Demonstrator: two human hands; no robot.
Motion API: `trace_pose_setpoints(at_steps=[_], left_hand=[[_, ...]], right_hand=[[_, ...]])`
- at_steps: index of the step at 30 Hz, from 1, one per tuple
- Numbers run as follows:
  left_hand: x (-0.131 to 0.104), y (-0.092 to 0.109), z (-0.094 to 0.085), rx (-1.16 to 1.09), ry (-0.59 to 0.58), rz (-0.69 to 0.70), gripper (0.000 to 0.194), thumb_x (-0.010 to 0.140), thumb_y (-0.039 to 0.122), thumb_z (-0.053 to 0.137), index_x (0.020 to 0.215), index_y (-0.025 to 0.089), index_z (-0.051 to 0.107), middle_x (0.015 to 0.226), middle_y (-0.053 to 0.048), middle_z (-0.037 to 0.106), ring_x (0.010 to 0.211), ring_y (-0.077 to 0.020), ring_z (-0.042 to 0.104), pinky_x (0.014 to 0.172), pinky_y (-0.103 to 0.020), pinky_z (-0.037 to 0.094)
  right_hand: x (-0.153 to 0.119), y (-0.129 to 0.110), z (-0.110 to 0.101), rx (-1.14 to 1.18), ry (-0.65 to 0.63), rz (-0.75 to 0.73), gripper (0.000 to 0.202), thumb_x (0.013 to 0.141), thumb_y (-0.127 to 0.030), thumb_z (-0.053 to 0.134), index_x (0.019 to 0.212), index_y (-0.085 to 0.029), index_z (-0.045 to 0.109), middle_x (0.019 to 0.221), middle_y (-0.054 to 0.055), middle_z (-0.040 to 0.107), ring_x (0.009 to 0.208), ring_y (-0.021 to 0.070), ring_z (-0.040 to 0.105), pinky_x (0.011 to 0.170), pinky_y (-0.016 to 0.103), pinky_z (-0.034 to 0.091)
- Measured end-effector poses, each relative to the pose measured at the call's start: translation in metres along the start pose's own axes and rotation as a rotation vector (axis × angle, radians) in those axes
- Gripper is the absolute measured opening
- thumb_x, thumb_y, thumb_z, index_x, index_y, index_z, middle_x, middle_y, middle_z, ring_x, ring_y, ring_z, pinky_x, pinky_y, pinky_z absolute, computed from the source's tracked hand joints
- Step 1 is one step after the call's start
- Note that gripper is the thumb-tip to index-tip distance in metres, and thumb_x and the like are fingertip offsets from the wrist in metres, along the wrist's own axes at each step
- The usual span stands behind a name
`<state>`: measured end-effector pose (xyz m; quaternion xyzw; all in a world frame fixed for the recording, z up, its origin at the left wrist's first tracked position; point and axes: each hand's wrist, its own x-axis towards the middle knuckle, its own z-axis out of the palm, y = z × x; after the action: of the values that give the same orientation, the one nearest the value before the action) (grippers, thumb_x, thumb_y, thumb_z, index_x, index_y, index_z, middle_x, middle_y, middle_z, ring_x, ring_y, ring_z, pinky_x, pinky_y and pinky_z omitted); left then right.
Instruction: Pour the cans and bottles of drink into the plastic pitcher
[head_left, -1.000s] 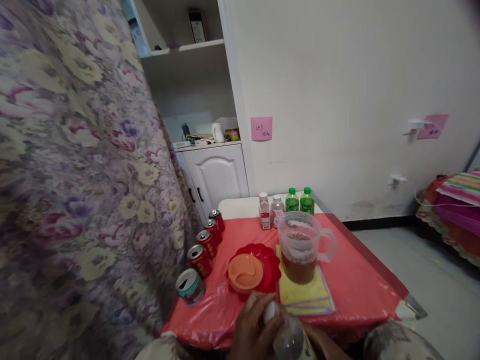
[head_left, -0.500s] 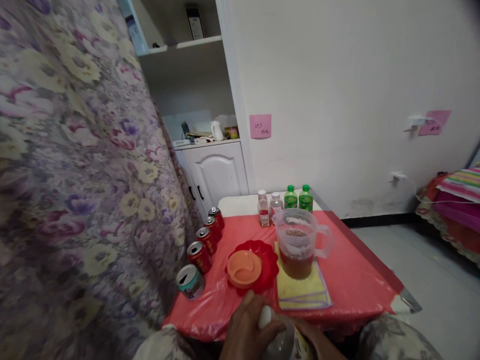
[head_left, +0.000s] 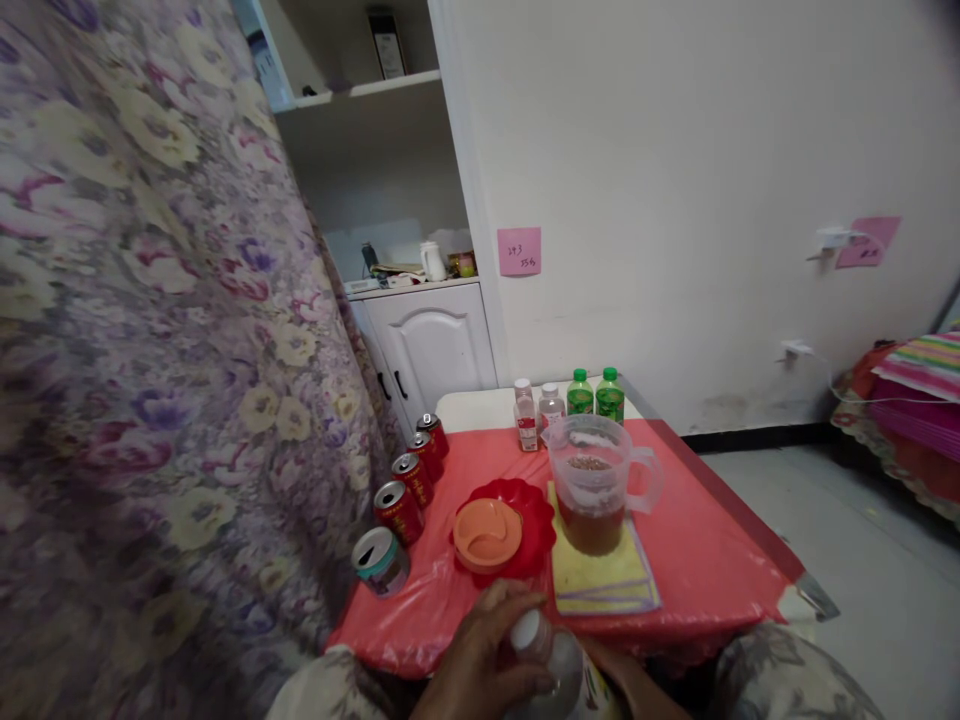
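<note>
A clear bottle (head_left: 568, 672) with a white cap (head_left: 529, 634) and a partly visible label is tilted at the near edge of the table, low in view. My left hand (head_left: 484, 655) curls round its neck from the left, thumb on the near side and fingers behind the cap. Along the bottle's right side lies my right hand (head_left: 626, 680), gripping the body; its fingertips are mostly hidden. Beyond are an orange divided dish (head_left: 487, 535) on a red scalloped plate (head_left: 536, 530), and a clear pitcher (head_left: 592, 490) of brown liquid on a yellow cloth (head_left: 600, 585).
Several cans (head_left: 397, 510) line the left edge of the red-covered table (head_left: 697, 540). At its back stand two small white-capped bottles (head_left: 526, 420) and two green-capped bottles (head_left: 610, 398). A floral curtain (head_left: 187, 350) hangs at the left.
My left hand has shifted slightly left and turned around the bottle's top, so more of the white cap shows. My right hand stays at the bottle's body. The table items have not moved.
</note>
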<state>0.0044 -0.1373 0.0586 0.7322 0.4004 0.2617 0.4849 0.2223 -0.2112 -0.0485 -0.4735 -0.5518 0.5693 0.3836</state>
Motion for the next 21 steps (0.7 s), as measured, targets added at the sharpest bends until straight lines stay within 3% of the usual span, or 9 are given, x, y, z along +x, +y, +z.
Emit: trace_pose_setpoints(at_steps=[2, 4, 6, 8, 10, 13, 16, 18, 21], left_hand=[[-0.001, 0.001, -0.002, 0.059, 0.080, -0.037, 0.059, 0.059, 0.028, 0.086, 0.116, 0.026, 0.076, 0.124, -0.012, 0.069, 0.118, -0.0339, 0.059, 0.105, -0.044, 0.043], [0.000, 0.004, -0.002, 0.133, 0.148, -0.056, 0.041, 0.068, 0.034, 0.079, 0.107, 0.023, 0.077, 0.110, -0.011, 0.073, 0.103, -0.0303, 0.064, 0.094, -0.039, 0.048], [0.000, 0.006, 0.000, 0.190, 0.157, -0.054, 0.023, 0.076, 0.037, 0.072, 0.092, 0.021, 0.075, 0.091, -0.007, 0.073, 0.085, -0.0246, 0.064, 0.078, -0.032, 0.049], [0.000, 0.009, 0.002, 0.227, 0.129, -0.050, 0.019, 0.081, 0.038, 0.068, 0.084, 0.020, 0.072, 0.084, -0.004, 0.071, 0.078, -0.0212, 0.062, 0.070, -0.028, 0.047], [-0.003, 0.012, 0.001, 0.234, 0.077, -0.026, 0.021, 0.084, 0.040, 0.067, 0.090, 0.021, 0.073, 0.088, -0.004, 0.072, 0.082, -0.0209, 0.064, 0.074, -0.028, 0.048], [-0.010, 0.016, -0.004, 0.156, -0.003, 0.012, 0.034, 0.085, 0.043, 0.067, 0.113, 0.025, 0.074, 0.114, -0.006, 0.073, 0.107, -0.0250, 0.065, 0.095, -0.033, 0.049], [-0.012, 0.017, -0.006, 0.101, 0.026, -0.041, 0.047, 0.082, 0.046, 0.070, 0.127, 0.030, 0.068, 0.140, -0.006, 0.064, 0.130, -0.0286, 0.055, 0.111, -0.038, 0.042], [-0.011, 0.018, -0.004, 0.157, 0.082, -0.076, 0.048, 0.081, 0.044, 0.071, 0.126, 0.028, 0.068, 0.137, -0.008, 0.066, 0.128, -0.0302, 0.057, 0.110, -0.040, 0.043], [-0.006, 0.018, 0.000, 0.257, 0.116, -0.056, 0.030, 0.082, 0.039, 0.069, 0.107, 0.022, 0.074, 0.105, -0.008, 0.074, 0.101, -0.0275, 0.066, 0.090, -0.037, 0.052]], right_hand=[[0.000, 0.000, 0.001, 0.025, -0.001, 0.011, 0.092, 0.067, -0.055, 0.081, 0.148, -0.024, 0.051, 0.156, 0.010, 0.048, 0.149, 0.0378, 0.034, 0.124, 0.049, 0.020], [0.000, -0.002, 0.002, 0.038, -0.005, 0.021, 0.095, 0.064, -0.051, 0.084, 0.149, -0.024, 0.050, 0.156, 0.010, 0.048, 0.148, 0.0385, 0.035, 0.124, 0.050, 0.021], [-0.001, -0.004, 0.003, 0.036, -0.001, 0.020, 0.095, 0.064, -0.049, 0.085, 0.149, -0.025, 0.050, 0.156, 0.009, 0.048, 0.147, 0.0385, 0.036, 0.123, 0.050, 0.023], [-0.001, -0.007, 0.003, 0.024, -0.011, 0.022, 0.090, 0.068, -0.051, 0.082, 0.148, -0.025, 0.051, 0.155, 0.009, 0.050, 0.148, 0.0372, 0.036, 0.124, 0.048, 0.023], [-0.001, -0.008, 0.004, -0.003, -0.022, 0.039, 0.087, 0.071, -0.053, 0.079, 0.148, -0.022, 0.051, 0.154, 0.010, 0.051, 0.148, 0.0363, 0.034, 0.124, 0.047, 0.021], [0.000, -0.008, 0.003, -0.028, -0.029, 0.046, 0.097, 0.068, -0.053, 0.080, 0.150, -0.015, 0.047, 0.158, 0.015, 0.045, 0.149, 0.0372, 0.032, 0.125, 0.047, 0.020], [0.001, -0.008, 0.003, -0.024, -0.014, 0.022, 0.099, 0.065, -0.052, 0.081, 0.150, -0.014, 0.047, 0.159, 0.015, 0.042, 0.149, 0.0375, 0.034, 0.124, 0.048, 0.020], [0.002, -0.006, 0.003, -0.028, -0.001, 0.013, 0.092, 0.069, -0.050, 0.080, 0.149, -0.017, 0.049, 0.158, 0.014, 0.045, 0.148, 0.0363, 0.036, 0.124, 0.048, 0.021], [0.003, -0.003, 0.002, -0.019, 0.002, 0.001, 0.091, 0.069, -0.050, 0.080, 0.148, -0.018, 0.050, 0.156, 0.014, 0.047, 0.147, 0.0375, 0.036, 0.124, 0.050, 0.020]])
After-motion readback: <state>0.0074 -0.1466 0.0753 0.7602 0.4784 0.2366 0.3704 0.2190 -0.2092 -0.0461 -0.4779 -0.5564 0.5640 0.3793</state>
